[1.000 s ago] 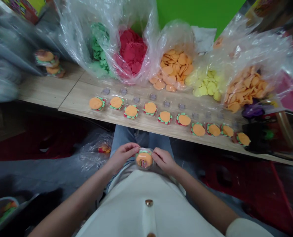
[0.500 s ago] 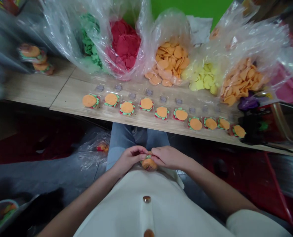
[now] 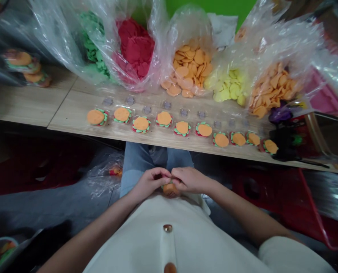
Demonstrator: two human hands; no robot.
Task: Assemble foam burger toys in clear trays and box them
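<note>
the left hand [image 3: 151,184] and right hand [image 3: 189,180] are together, seemingly clamped on a half-hidden toy burger [image 3: 169,189] below the counter [image 3: 23,98].

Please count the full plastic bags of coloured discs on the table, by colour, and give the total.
Bag of green discs: 1
Bag of red discs: 1
Bags of orange discs: 2
Bag of yellow discs: 1
Total: 5
</note>
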